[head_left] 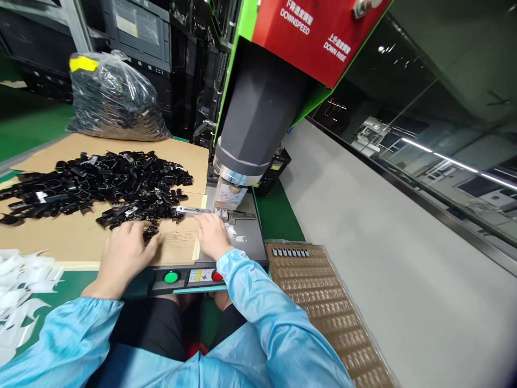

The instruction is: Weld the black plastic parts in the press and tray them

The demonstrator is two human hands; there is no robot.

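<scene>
My left hand [127, 250] is at the near edge of a pile of black plastic clips [109, 178]. Its thumb and fingers are apart, with a few black pieces [151, 230] between or just beyond the tips. My right hand [214, 235] reaches to a metal fixture [236, 214] on the press bed, fingers bent close together. Whatever those fingertips hold is hidden from this angle. Directly above the fixture hangs the press head's pale block [230, 195]. A few small white pieces [236, 234] lie on the bed right of my hand.
White plastic pieces [24, 291] are heaped at the left. Behind the pile stands a filled clear bag [115, 99]. A green button [170, 277] and a red button [217, 276] line the press's front. To the right lies a brown tray [319, 302] with one row of dark parts.
</scene>
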